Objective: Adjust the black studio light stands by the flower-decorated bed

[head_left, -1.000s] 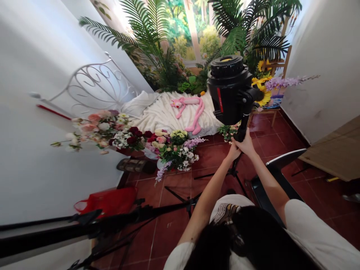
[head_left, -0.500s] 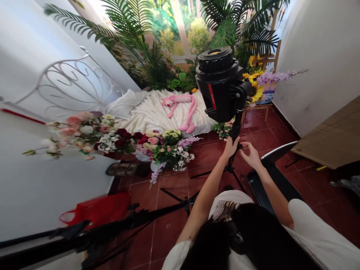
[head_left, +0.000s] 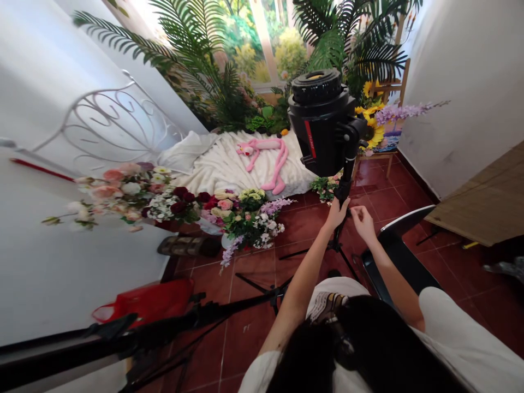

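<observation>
Pole (head_left: 343,188) stood upright under studio light (head_left: 321,125) | left hand (head_left: 336,213) clenched around it | right hand (head_left: 360,221) released, just beside, fingers curled.

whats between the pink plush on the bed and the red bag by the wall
In the head view, a row of flower bouquets lies between the pink plush and the red bag, with a dark sandal below them.

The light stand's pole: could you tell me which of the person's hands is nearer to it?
Left. The left hand grips the light stand's pole just below the black studio light; the right hand hovers beside it, fingers curled, slightly apart.
</observation>
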{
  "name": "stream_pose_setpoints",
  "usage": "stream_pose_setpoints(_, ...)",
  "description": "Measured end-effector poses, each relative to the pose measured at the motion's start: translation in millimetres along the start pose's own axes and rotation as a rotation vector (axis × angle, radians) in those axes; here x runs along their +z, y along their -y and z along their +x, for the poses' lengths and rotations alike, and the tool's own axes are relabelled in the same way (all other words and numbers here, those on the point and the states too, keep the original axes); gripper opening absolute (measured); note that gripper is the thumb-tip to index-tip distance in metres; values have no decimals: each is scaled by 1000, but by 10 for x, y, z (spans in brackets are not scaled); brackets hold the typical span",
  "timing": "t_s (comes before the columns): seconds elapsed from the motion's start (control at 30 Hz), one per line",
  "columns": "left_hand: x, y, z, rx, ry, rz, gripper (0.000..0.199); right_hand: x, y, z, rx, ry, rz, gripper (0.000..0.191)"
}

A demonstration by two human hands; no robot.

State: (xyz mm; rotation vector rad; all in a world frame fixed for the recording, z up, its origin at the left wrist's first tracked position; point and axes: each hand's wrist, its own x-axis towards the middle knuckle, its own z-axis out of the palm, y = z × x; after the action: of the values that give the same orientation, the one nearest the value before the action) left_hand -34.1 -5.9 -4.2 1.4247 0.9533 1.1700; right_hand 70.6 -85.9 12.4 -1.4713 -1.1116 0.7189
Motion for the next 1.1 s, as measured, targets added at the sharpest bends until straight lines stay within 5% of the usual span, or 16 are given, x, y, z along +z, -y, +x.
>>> stream_pose_setpoints(0.17,-6,-9,-8,-17,2,5,47,58,-115,18,233,59,222,56)
stream_pose_setpoints(0.43,-7,-20,-3,0,12,-1,52,-85,-26,-57,-5,70,-45,39)
stream_pose_setpoints(0.6,-41,-43,-2,-36,49,-20,52,9,15,-37,27,58,-80,57)
stream_pose_setpoints(0.9,-67,-54,8,-64,46,-12,45,182,-47,75,438,268,349,65)
stream_pose_setpoints(1.0,-61,-21,15,-72,69,-22,45,136,-93,65,366,169,244,63)
stream_pose_setpoints(1.1,-54,28,27,-45,66,-16,45,56,-120,23,134,0,60,58)
